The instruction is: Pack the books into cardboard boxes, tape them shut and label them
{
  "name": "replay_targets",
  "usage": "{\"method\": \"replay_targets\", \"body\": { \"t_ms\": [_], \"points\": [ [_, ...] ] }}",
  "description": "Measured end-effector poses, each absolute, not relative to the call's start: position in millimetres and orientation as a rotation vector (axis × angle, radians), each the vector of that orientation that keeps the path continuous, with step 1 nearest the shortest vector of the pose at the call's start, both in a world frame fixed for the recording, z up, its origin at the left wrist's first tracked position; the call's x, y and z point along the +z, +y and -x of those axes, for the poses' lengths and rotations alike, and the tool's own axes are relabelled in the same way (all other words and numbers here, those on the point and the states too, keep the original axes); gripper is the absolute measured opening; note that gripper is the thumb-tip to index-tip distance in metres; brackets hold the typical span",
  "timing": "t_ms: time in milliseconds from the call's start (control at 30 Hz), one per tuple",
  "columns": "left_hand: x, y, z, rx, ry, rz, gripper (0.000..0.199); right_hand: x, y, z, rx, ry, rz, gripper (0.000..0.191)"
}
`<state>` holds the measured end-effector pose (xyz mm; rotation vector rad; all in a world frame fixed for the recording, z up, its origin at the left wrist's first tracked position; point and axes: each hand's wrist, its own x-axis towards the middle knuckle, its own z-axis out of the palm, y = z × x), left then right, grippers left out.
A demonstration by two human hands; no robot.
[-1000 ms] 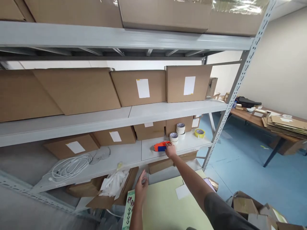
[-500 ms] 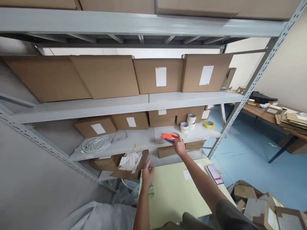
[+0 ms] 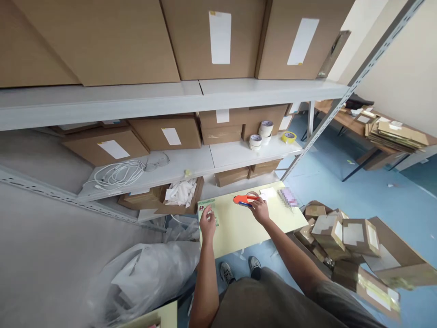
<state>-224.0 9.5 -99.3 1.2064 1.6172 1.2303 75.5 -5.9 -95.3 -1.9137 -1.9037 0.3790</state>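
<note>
My right hand (image 3: 261,210) is closed around the handle of an orange, red and blue tool that looks like a tape dispenser (image 3: 241,199). It is over the far part of a pale yellow table (image 3: 235,232), and a ring-like edge shows behind it. My left hand (image 3: 207,223) holds nothing; its fingers are loosely bent and apart, above the table's left end. Beside that hand, green print with dark red characters (image 3: 206,203) shows on the surface. A white paper (image 3: 268,193) and a phone (image 3: 288,197) lie toward the table's right end.
A grey metal rack (image 3: 225,94) stands ahead, bearing cardboard boxes (image 3: 167,132), coiled white cable (image 3: 119,174), white tape rolls (image 3: 255,142) and a yellow roll (image 3: 288,137). Grey plastic sheeting (image 3: 153,269) lies left. Cartons (image 3: 358,237) are piled right; a brown table (image 3: 337,119) stands beyond.
My view has tipped down, bringing my shoes and more table into sight. My right hand has brought the tape dispenser from in front of the shelf to over the table. My left hand stays near the table's left end.
</note>
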Motion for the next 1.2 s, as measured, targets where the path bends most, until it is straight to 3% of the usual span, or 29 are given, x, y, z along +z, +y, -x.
{"method": "replay_targets", "body": {
  "t_ms": [200,433,633,833,1200],
  "points": [
    [-102.7,-19.8,217.7,1.270,1.674,-1.233,0.046,-153.8,-47.1,-140.8,0.432,-1.771,2.170,0.027],
    [-122.0,-77.5,165.1,1.080,1.688,-1.176,0.045,-213.6,-74.4,-246.0,0.637,-1.600,2.479,0.026],
    [-123.9,-115.1,135.7,0.917,1.663,-1.154,0.048,-237.1,-85.9,-291.1,0.776,-1.582,2.534,0.025],
    [-117.3,-118.7,134.2,0.974,1.726,-1.122,0.048,-223.1,-87.9,-256.8,0.598,-1.475,2.327,0.049],
    [-108.6,-140.1,214.3,1.283,1.766,-0.932,0.039,-179.6,-46.4,-80.4,0.697,-1.743,1.574,0.047]
  ]
}}
